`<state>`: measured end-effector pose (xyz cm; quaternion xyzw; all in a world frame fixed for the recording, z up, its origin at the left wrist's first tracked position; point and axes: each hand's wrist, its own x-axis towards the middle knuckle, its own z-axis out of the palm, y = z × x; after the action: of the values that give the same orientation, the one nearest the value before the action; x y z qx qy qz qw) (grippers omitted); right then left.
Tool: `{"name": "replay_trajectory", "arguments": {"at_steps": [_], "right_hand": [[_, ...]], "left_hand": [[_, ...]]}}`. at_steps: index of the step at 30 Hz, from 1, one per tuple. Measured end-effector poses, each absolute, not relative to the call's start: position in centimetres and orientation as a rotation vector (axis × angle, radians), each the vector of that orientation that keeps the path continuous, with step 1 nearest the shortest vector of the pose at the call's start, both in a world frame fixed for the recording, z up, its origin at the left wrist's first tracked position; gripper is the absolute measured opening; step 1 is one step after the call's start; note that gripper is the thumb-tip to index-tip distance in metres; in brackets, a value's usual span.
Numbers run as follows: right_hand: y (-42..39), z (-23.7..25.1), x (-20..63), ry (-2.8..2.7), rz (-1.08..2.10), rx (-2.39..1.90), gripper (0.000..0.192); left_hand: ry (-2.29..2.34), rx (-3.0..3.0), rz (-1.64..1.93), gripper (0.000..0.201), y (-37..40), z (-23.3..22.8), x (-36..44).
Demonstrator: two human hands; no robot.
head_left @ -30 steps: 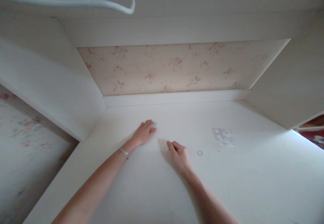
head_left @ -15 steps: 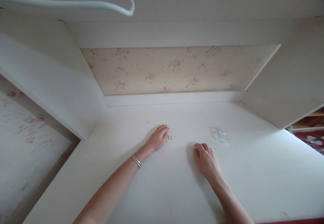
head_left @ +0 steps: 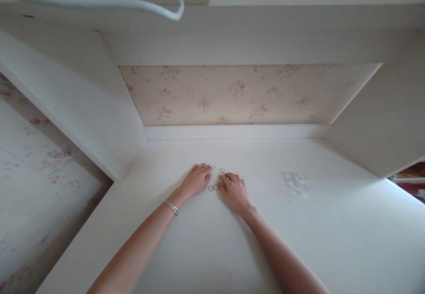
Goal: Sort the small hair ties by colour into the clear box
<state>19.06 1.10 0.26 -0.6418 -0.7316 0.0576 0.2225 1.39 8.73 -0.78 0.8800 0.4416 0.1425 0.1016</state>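
Observation:
Several small thin rings, like little elastic bands, lie in a loose cluster on the white desktop. Greenish rings (head_left: 221,170) are at the back of the cluster and pinkish rings (head_left: 212,188) at the front. My left hand (head_left: 198,178) rests palm down at the cluster's left side, fingers stretched out flat, with a silver bangle (head_left: 171,206) on the wrist. On the right side my right hand (head_left: 234,190) lies palm down, its fingers slightly bent and apart, fingertips at the rings. Whatever is beneath either palm is hidden.
A clear plastic bag (head_left: 297,183) lies on the white desktop (head_left: 206,249) to the right, a tiny dark speck near it. White side panels and a low back ledge (head_left: 232,132) frame the desk. A white cable-like arm (head_left: 133,4) crosses the upper left.
My right hand has moved left, from near the plastic bag to the rings. The left hand has shifted slightly left, and more rings show between the hands. The view has shifted slightly.

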Motion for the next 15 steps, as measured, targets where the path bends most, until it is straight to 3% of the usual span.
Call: {"name": "replay_trajectory", "arguments": {"at_steps": [4, 15], "right_hand": [[1.0, 0.3, 18.7, -2.113, 0.165, -1.66, 0.029], [-1.1, 0.1, 20.7, -2.137, 0.124, -1.593, 0.032]], "left_hand": [[1.116, 2.656, 0.528, 0.04, 6.0, -0.4, 2.7], [1.342, 2.571, 0.668, 0.023, 3.1, 0.8, 0.6]]}}
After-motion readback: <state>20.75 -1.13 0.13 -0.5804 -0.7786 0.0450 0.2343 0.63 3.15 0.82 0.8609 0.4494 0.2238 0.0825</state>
